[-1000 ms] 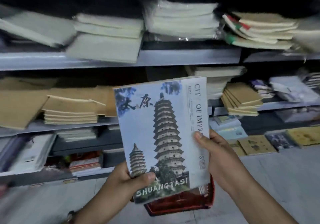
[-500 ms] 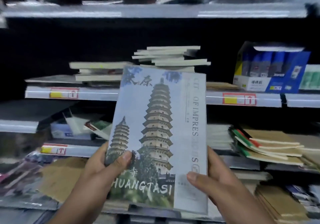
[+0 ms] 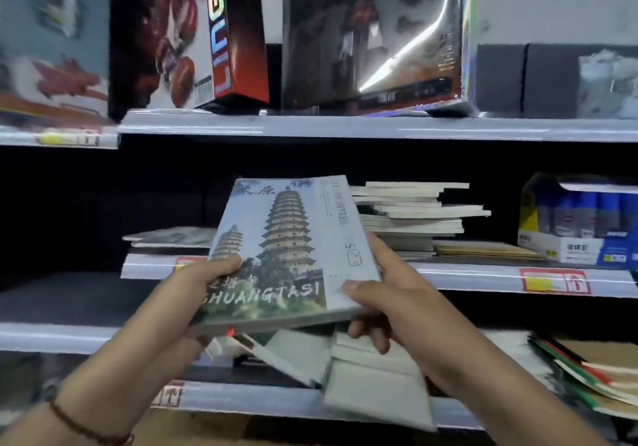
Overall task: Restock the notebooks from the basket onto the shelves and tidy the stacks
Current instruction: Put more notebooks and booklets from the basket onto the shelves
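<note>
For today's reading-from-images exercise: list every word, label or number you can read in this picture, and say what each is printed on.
"SHUANGTASI": bottom of the pagoda notebook cover, held by the left hand and right hand.
"LINGSU", only roughly legible: side of the red box on the top shelf.
Notebook's Chinese characters and vertical side text: too blurred.
Shelf price tags and blue box labels: too small or blurred.

Two hands: left hand, right hand. One pagoda notebook. Two big boxes: red box, dark box.
</note>
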Demonstrator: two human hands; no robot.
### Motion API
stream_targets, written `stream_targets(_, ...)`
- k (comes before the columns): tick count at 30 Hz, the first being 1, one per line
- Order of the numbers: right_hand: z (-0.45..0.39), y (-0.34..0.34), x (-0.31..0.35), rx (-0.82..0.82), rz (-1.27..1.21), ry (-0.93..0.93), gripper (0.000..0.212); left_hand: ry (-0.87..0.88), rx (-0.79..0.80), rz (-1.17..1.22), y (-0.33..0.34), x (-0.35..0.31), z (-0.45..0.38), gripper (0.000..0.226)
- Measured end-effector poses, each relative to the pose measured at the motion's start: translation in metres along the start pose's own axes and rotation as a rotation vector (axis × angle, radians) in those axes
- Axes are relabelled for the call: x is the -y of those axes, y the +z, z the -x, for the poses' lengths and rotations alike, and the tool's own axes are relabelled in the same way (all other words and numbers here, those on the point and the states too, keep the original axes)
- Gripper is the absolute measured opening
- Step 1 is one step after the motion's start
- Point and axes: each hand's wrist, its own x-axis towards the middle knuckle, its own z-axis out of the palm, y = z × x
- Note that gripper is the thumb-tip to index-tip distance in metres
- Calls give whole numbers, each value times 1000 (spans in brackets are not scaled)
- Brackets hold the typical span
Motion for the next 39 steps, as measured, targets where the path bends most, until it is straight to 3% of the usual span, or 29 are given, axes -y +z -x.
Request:
stream_targets(2, -34, 4, 11, -73, -17, -4, 45, 3, 25, -21, 0, -27, -19, 16)
stream_targets(8, -128, -10, 40, -279, -70, 141, 12, 15, 80, -16, 21, -83, -78, 8)
stream_targets(12, -164, -25, 38, -396, -65, 306, 19, -18, 164, -130, 35, -93, -98, 24)
stream_targets(15, -177, -32, 21, -434, 168, 375, 25, 38, 147, -336, 36, -85, -110, 28)
stream_targets(19, -186, -32, -1, -436, 529, 315, 35, 94, 113, -645, 28, -79, -123, 33)
stream_targets(24, -180, -34, -7, -408, 634, 242, 48, 146, 149, -766, 20, -79, -124, 43)
stream_targets(26, -166, -35, -5, -435, 768, 160, 50, 294, 63, -730, 14, -73, -120, 39)
stream_targets(28, -140, -35, -5, -499, 888, 31, 41, 511, -99, -626, 0, -61, -114, 31)
stream_targets(30, -106, -35, -11, -511, 955, -76, 32, 624, -140, -548, -15, -36, -100, 29)
stream_targets(34, -32, -40, -58, -307, 1071, -17, 35, 492, 189, -919, -24, 63, -58, 35)
stream_targets(39, 71, -43, -189, 76, 1069, 421, 37, 266, 687, -1387, 0, 210, -18, 26)
